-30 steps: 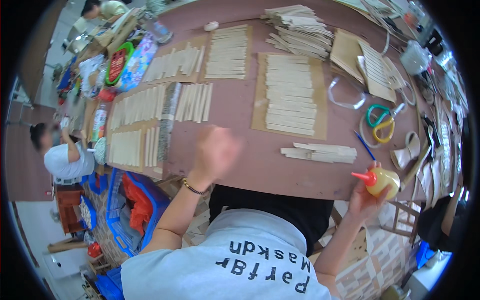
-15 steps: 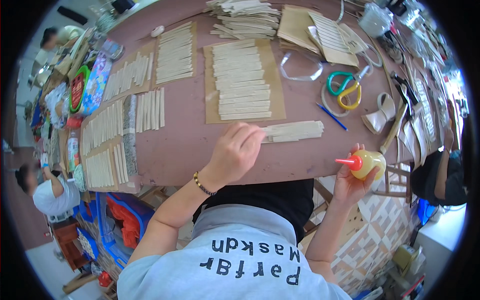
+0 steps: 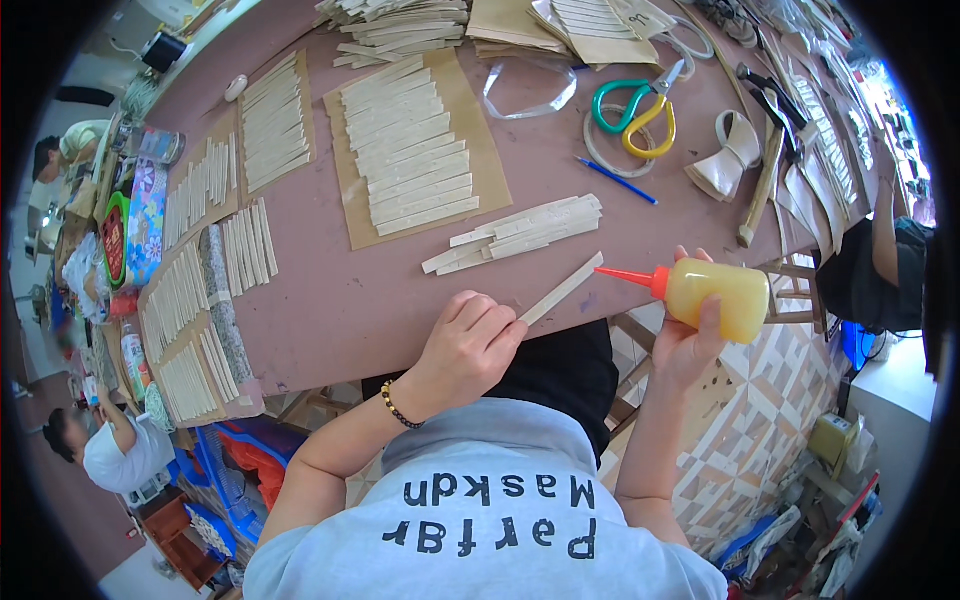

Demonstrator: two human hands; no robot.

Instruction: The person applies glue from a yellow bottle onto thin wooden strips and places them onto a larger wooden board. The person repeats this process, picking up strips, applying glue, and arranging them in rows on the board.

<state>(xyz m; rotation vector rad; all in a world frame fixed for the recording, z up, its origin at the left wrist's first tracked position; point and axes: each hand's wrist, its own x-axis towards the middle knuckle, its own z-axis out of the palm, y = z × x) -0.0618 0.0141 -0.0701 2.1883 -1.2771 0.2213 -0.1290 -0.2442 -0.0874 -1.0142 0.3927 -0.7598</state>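
Far left edge: rows of pale wooden strips (image 3: 190, 300) lie on brown paper along the table (image 3: 330, 300), beside a flowered tin (image 3: 146, 222).
Centre sheet: more flat strips (image 3: 410, 165) laid side by side on a brown paper sheet (image 3: 490, 190).
Loose pile: a small heap of strips (image 3: 520, 232) lies on the bare table, just beyond the held strip.
Left hand (image 3: 465, 350): fingers closed on the near end of a single wooden strip (image 3: 562, 288), which lies slanted on the table near its front edge; a bead bracelet (image 3: 398, 408) sits at the wrist.
Right hand (image 3: 690, 335): clamped around a yellow glue bottle (image 3: 718, 298), held on its side past the table's front edge, with its red nozzle (image 3: 628, 277) pointing left, the tip close to the far end of the strip; whether they touch I cannot tell.
Behind the bottle: a blue pen (image 3: 616, 181), green-and-yellow scissors (image 3: 634, 108) and a wooden mallet (image 3: 762, 180) lie on the table.
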